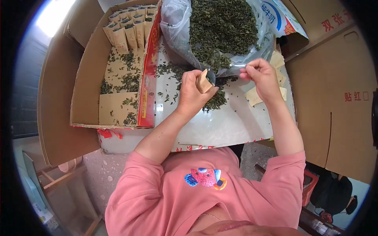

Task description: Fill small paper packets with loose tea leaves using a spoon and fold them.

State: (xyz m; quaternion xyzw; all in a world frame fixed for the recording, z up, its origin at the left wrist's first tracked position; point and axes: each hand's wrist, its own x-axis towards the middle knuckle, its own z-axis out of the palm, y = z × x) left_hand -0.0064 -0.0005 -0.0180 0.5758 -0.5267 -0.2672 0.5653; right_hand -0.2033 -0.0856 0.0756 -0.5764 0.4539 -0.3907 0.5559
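Note:
My left hand [193, 91] grips a small brown paper packet [203, 83], its mouth facing up around what looks like a grey funnel or scoop edge [211, 76]. My right hand [261, 73] pinches the handle of a metal spoon [238, 65]. The spoon's bowl is hidden under dried green leaves, at the lip of a clear plastic bag [178, 35] full of the same dried leaves [223, 26]. Loose leaves [217, 100] lie on the white tabletop below my hands. Flat paper packets [254, 96] lie beside my right wrist.
Left of the bag, an open cardboard box [85, 88] with a red side holds rows of upright filled packets [121, 39] and scattered leaves. A milk carton box [283, 19] stands at the upper right, near large cardboard sheets [330, 88]. The table's front edge is close to my body.

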